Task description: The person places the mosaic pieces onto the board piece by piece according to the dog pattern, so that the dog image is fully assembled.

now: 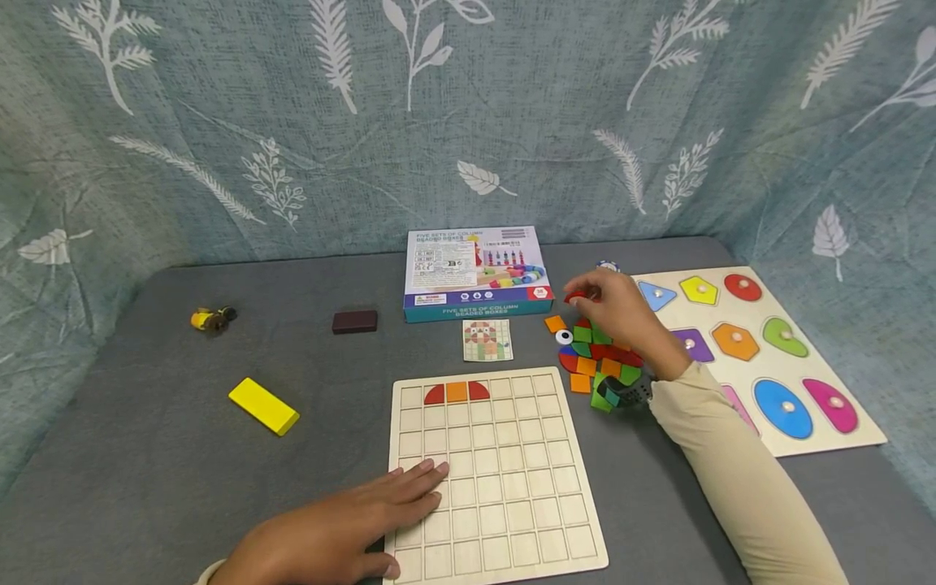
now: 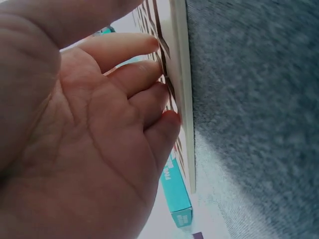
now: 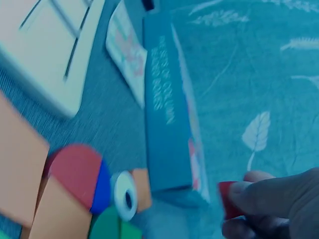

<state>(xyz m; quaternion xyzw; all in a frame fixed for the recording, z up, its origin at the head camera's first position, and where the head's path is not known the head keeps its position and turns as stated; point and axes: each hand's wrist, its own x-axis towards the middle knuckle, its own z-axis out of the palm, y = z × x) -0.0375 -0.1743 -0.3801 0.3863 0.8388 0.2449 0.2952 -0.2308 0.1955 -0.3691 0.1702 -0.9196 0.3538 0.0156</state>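
Note:
My left hand (image 1: 358, 520) rests with its fingers extended on the left side of a wooden grid board (image 1: 497, 479). The left wrist view shows its fingertips at the board's edge (image 2: 182, 74). In the board's top row lie a red quarter-round tile (image 1: 435, 395), an orange square tile (image 1: 457, 392) and another red quarter-round tile (image 1: 478, 392). My right hand (image 1: 610, 305) pinches a red tile (image 3: 228, 199) between thumb and fingers, above a pile of coloured tiles (image 1: 585, 366). A white eye tile (image 1: 564, 337) lies in that pile.
Behind the board are a small picture card (image 1: 487, 340) and a toy box (image 1: 478, 276). A shape puzzle board (image 1: 738, 357) lies on the right, under my right forearm in view. Leftward are a yellow block (image 1: 265, 406), a dark brown block (image 1: 354, 322) and a small yellow-and-black toy (image 1: 213, 319).

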